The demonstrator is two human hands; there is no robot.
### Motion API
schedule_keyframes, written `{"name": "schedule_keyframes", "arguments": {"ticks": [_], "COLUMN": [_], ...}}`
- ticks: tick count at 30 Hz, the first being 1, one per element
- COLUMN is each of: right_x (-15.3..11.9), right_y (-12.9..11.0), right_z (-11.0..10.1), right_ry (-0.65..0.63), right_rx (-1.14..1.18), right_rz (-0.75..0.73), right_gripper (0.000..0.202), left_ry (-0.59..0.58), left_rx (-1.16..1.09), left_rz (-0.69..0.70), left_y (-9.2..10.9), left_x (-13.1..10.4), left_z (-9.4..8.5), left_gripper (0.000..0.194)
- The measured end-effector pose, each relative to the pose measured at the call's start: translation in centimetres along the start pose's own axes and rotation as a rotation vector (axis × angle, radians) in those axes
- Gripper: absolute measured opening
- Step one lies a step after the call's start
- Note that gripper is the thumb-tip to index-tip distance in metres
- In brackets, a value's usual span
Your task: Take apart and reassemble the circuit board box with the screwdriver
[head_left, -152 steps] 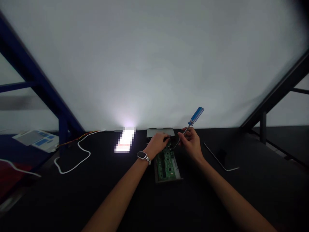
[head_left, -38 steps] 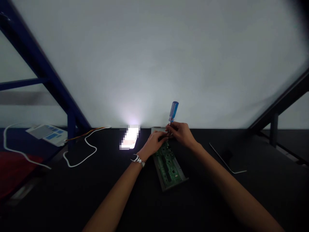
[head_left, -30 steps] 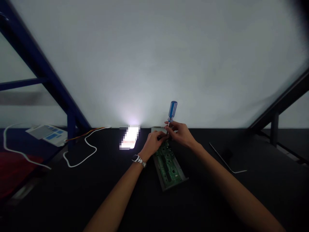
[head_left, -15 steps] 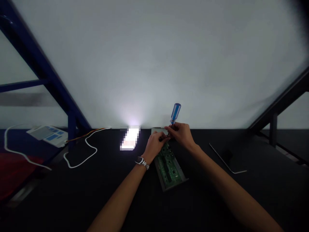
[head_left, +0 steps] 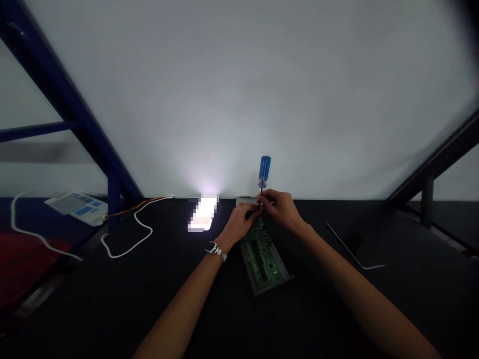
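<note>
A green circuit board (head_left: 266,264) in a grey metal frame lies slanted on the black table (head_left: 307,309). Over its far end stands a screwdriver (head_left: 264,168) with a blue handle, nearly upright, its shaft pointing down. My right hand (head_left: 281,207) pinches the shaft below the handle. Close beside it, my left hand (head_left: 241,219) has its fingers drawn together at the foot of the shaft; what they grip is too small to make out. The screwdriver's tip is hidden by the fingers.
A glowing, pixelated rectangle (head_left: 204,212) lies left of the board. Further left are a white cable (head_left: 144,225) and a white-and-blue card (head_left: 80,207). On the right lies a bent metal rod (head_left: 346,247). Blue frame bars (head_left: 75,109) rise at the left.
The screwdriver has swung from a rightward lean to nearly upright, its handle moving left. Both hands remain at the board's far end, with the left wrist slightly shifted left.
</note>
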State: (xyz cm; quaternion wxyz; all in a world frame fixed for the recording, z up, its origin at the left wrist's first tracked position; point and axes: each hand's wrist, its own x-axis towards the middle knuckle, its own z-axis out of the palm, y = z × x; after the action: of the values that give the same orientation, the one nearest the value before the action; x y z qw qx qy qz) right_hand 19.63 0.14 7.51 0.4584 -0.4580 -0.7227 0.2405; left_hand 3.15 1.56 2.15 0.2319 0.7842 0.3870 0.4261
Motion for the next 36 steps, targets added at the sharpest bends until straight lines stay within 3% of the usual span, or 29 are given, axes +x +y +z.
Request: {"name": "schedule_keyframes", "arguments": {"ticks": [4, 11, 19, 22, 24, 29, 36], "right_x": [-0.26, -0.23, -0.32, -0.36, -0.37, -0.30, -0.28], "right_y": [-0.08, 0.21, -0.07, -0.06, -0.07, 0.08, -0.15], "right_z": [-0.18, 0.06, -0.33, -0.40, -0.37, -0.11, -0.26], "right_ry": [-0.047, 0.103, -0.032, -0.082, -0.075, 0.082, -0.012], "right_rx": [-0.045, -0.014, -0.054, -0.019, -0.012, -0.039, -0.076], "right_rz": [-0.060, 0.053, -0.042, -0.043, -0.042, 0.005, -0.051], "right_gripper": [0.021, 0.025, 0.016, 0.020, 0.022, 0.026, 0.020], "left_ry": [-0.051, 0.054, -0.044, -0.072, -0.048, 0.043, -0.020], "left_rx": [-0.024, 0.024, 0.012, 0.007, 0.019, 0.012, -0.001], "left_rz": [-0.021, -0.057, 0.017, -0.023, -0.054, -0.071, -0.026], "left_y": [-0.14, 0.51, 0.35, 0.14, 0.19, 0.63, 0.32], "left_x": [0.00, 0.18, -0.04, -0.18, -0.20, -0.11, -0.03], "left_z": [-0.09, 0.41, -0.23, -0.23, -0.14, 0.15, -0.21], "left_gripper": [0.018, 0.016, 0.020, 0.020, 0.017, 0.010, 0.019]}}
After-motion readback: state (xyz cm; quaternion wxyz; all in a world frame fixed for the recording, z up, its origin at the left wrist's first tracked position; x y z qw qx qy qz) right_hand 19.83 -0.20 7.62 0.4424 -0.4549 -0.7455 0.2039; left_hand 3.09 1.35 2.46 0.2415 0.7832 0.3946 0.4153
